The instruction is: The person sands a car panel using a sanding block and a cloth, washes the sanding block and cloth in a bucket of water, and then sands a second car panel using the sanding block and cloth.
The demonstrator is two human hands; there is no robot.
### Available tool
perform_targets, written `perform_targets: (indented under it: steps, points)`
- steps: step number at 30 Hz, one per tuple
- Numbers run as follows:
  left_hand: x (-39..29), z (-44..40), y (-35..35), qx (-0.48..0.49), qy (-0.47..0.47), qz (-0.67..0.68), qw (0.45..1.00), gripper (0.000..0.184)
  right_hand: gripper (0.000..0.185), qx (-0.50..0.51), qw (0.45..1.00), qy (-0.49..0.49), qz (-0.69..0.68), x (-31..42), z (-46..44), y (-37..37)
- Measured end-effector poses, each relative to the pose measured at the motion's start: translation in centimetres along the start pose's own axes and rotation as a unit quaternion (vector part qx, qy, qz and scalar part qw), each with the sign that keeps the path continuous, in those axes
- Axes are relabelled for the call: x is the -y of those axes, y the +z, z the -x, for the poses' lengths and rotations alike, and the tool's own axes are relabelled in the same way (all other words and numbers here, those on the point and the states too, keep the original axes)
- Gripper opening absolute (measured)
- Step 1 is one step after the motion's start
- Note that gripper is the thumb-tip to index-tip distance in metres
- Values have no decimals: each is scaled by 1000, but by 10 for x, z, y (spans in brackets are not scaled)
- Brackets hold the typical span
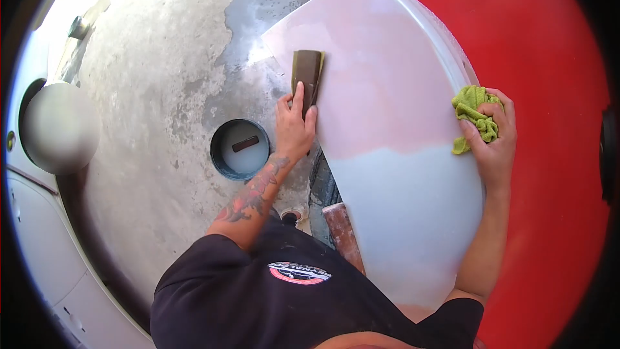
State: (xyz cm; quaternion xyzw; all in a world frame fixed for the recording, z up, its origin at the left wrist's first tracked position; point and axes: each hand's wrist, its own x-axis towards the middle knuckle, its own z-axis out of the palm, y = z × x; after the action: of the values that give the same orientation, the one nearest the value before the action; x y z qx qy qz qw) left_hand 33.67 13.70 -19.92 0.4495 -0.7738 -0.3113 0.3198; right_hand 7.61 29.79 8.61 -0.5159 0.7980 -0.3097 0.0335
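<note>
My left hand is wrapped around the near end of a sanding block with dark sandpaper folded over it. The block is at the left edge of a curved car body panel, pinkish on its far half and pale bluish-white on its near half. Whether the block touches the panel I cannot tell. At the panel's right edge, my right hand grips a crumpled green cloth. Part of the cloth rests against that edge.
A dark bucket of cloudy water stands on the wet-patched concrete floor, with a small dark bar in it. A reddish-brown block lies beside the panel, near my body. A red surface fills the right; a white car is at left.
</note>
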Motion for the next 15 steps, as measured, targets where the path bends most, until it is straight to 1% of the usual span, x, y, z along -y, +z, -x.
perform_targets:
  steps: [2, 4, 6, 8, 9, 10, 11, 12, 14, 15]
  points:
    - [45, -70, 11, -16, -86, -13, 996, 64, 23, -5, 1000, -10, 3, 1, 0, 0]
    - [103, -155, 11, 25, -214, -22, 976, 65, 24, -5, 1000, -4, -1, 4, 0, -1]
    - [104, -180, 6, 25, -249, -64, 966, 66, 24, 1, 1000, 22, -17, 7, 0, -1]
    - [70, -143, 5, 5, -210, -71, 975, 66, 23, 4, 999, 29, -27, 7, 1, 0]
    - [40, -103, 3, -2, -152, -28, 988, 67, 23, 2, 999, 29, -33, 6, 0, -1]
    - [23, -59, 7, -8, -58, 0, 998, 68, 23, -2, 1000, 19, -25, 4, 0, -2]
    - [-5, -17, 1, 7, -6, 16, 1000, 70, 23, -3, 1000, 11, -17, 1, 1, -1]
    - [-25, 13, -4, 19, 30, -14, 999, 69, 22, -5, 1000, -2, -9, 0, 0, -1]
    - [-18, 0, -3, 12, 42, -1, 999, 69, 22, -2, 1000, 7, -23, 3, -1, -1]
    - [-5, -29, 1, 3, 12, -12, 1000, 68, 22, -1, 999, 15, -29, 4, 1, -1]
